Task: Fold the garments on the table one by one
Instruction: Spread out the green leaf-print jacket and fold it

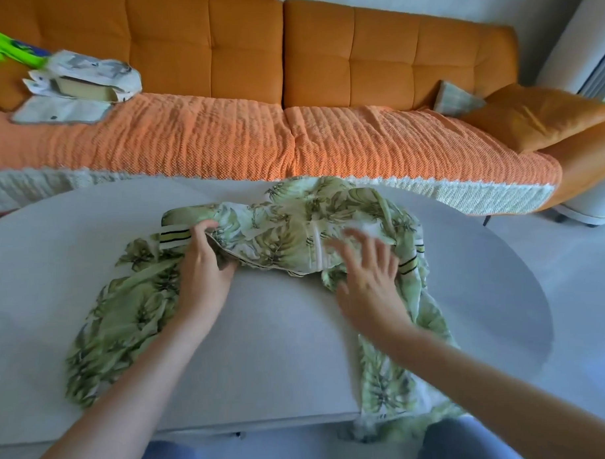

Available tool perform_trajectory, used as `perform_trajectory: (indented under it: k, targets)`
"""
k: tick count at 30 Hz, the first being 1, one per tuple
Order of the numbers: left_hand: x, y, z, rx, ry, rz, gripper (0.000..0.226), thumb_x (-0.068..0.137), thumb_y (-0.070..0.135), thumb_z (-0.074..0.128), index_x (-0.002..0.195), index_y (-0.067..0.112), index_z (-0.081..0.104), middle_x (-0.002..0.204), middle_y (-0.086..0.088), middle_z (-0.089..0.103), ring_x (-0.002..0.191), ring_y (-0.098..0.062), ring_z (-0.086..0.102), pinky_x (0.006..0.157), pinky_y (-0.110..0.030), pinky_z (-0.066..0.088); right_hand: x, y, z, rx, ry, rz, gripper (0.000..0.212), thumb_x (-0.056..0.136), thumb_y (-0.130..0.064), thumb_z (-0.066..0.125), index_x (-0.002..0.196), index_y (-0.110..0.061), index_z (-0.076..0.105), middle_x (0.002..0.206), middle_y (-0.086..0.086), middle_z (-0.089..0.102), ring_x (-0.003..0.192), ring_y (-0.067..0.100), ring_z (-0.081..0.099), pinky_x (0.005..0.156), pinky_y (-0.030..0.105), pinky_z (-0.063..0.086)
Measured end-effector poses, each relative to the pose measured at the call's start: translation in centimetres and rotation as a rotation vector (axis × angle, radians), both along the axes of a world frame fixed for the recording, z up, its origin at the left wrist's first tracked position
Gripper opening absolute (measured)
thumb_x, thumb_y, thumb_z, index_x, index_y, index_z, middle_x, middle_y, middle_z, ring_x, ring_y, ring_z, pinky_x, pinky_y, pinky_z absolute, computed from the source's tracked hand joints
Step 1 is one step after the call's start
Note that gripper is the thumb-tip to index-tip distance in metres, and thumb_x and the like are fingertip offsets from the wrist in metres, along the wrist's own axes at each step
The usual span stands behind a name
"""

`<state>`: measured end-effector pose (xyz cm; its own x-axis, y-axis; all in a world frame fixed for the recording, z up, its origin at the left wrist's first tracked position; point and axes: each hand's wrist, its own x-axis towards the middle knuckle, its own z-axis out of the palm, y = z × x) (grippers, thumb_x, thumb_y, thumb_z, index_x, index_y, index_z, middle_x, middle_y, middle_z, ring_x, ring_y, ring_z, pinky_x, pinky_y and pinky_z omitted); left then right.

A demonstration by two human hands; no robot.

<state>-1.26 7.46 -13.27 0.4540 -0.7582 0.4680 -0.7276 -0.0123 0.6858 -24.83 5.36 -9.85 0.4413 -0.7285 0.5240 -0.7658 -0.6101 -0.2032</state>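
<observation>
Orange sofa (222,136) behind a pale desk (281,350). Reaching forward, the left hand (203,267) has its grip pinching the leaf-print garment (287,230) beside a striped band (172,238). Right of that grip, the right hand (368,278) is spread over the cloth, blurred; contact unclear.

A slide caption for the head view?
Left hand grips leaf-print garment on table; right hand open over it.

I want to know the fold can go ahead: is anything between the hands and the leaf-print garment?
Nothing visible. The left hand grips the leaf-print garment beside its striped band, and the right hand, fingers spread and blurred, is right over the cloth; contact unclear.
</observation>
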Motion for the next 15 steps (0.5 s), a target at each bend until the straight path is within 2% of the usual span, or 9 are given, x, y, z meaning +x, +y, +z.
perform_trajectory:
  k: [1, 2, 4, 6, 9, 11, 13, 15]
  targets:
    - [0.0, 0.0, 0.1, 0.004, 0.040, 0.005, 0.057, 0.076, 0.001, 0.073, 0.121, 0.008, 0.040, 0.117, -0.015, 0.056, 0.100, -0.028, 0.055, 0.071, -0.028, 0.040, 0.2, 1.1, -0.9, -0.026, 0.087, 0.080, 0.060, 0.067, -0.001, 0.068, 0.121, -0.022, 0.053, 0.129, 0.004, 0.043, 0.116, 0.021, 0.033, 0.099, 0.041, 0.039]
    - [0.0, 0.0, 0.2, 0.010, 0.066, 0.012, 0.051, 0.077, 0.001, 0.072, 0.117, 0.012, 0.044, 0.116, -0.010, 0.057, 0.096, -0.025, 0.055, 0.070, -0.024, 0.037, 0.3, 1.8, -1.3, 0.056, 0.151, 0.108, 0.047, 0.076, -0.015, 0.070, 0.121, -0.020, 0.056, 0.127, 0.002, 0.048, 0.116, 0.020, 0.036, 0.098, 0.040, 0.042]
    - [0.1, -0.1, 0.6, 0.023, 0.075, 0.018, 0.034, 0.079, 0.001, 0.068, 0.103, 0.020, 0.056, 0.109, -0.003, 0.061, 0.088, -0.018, 0.055, 0.070, -0.020, 0.035, 0.1, 1.1, -2.0, 0.337, 0.211, 0.016, 0.056, 0.088, -0.040, 0.059, 0.136, -0.016, 0.043, 0.140, 0.001, 0.039, 0.130, 0.021, 0.032, 0.109, 0.039, 0.032]
    - [0.0, -0.2, 1.1, -0.001, 0.113, 0.021, 0.020, 0.082, 0.004, 0.066, 0.093, 0.019, 0.065, 0.100, -0.001, 0.066, 0.080, -0.015, 0.059, 0.065, -0.020, 0.037, 0.0, -0.7, -2.2, 0.444, 0.111, -0.136, 0.071, 0.086, -0.050, 0.057, 0.141, -0.015, 0.030, 0.149, 0.003, 0.025, 0.140, 0.027, 0.019, 0.114, 0.040, 0.019]
    - [-0.3, 0.2, 3.0, -0.165, 0.219, 0.026, 0.011, 0.088, 0.008, 0.060, 0.096, 0.010, 0.066, 0.091, 0.000, 0.067, 0.070, 0.008, 0.056, 0.063, -0.006, 0.040, 0.4, -2.2, -0.7, 0.451, -0.218, -0.204, 0.093, 0.080, -0.052, 0.064, 0.149, -0.018, 0.011, 0.155, 0.002, 0.007, 0.143, 0.025, 0.001, 0.115, 0.044, 0.006]
    - [-0.5, 0.7, 5.0, -0.282, 0.216, 0.023, 0.011, 0.092, 0.011, 0.055, 0.098, 0.007, 0.063, 0.082, 0.002, 0.061, 0.067, 0.013, 0.052, 0.062, -0.005, 0.037, 0.9, -2.6, 0.6, 0.419, -0.291, -0.204, 0.102, 0.079, -0.053, 0.066, 0.150, -0.021, -0.001, 0.156, 0.002, -0.004, 0.142, 0.022, -0.008, 0.115, 0.045, 0.000]
    - [-0.9, 1.3, 7.4, -0.394, 0.207, 0.007, 0.009, 0.095, 0.014, 0.050, 0.102, 0.012, 0.057, 0.073, 0.007, 0.052, 0.062, 0.008, 0.048, 0.059, -0.009, 0.035, 1.1, -2.8, 2.0, 0.281, -0.336, -0.193, 0.102, 0.078, -0.050, 0.068, 0.150, -0.021, 0.003, 0.153, 0.003, 0.002, 0.140, 0.022, -0.004, 0.114, 0.045, 0.002]
    - [-1.1, 1.8, 10.0, -0.539, 0.228, -0.010, 0.015, 0.096, 0.013, 0.048, 0.108, 0.021, 0.045, 0.072, 0.009, 0.047, 0.059, 0.002, 0.044, 0.057, -0.012, 0.034, 0.8, -3.0, 2.9, 0.095, -0.390, -0.137, 0.093, 0.076, -0.043, 0.072, 0.147, -0.021, 0.016, 0.146, 0.004, 0.017, 0.136, 0.023, 0.007, 0.112, 0.044, 0.008]
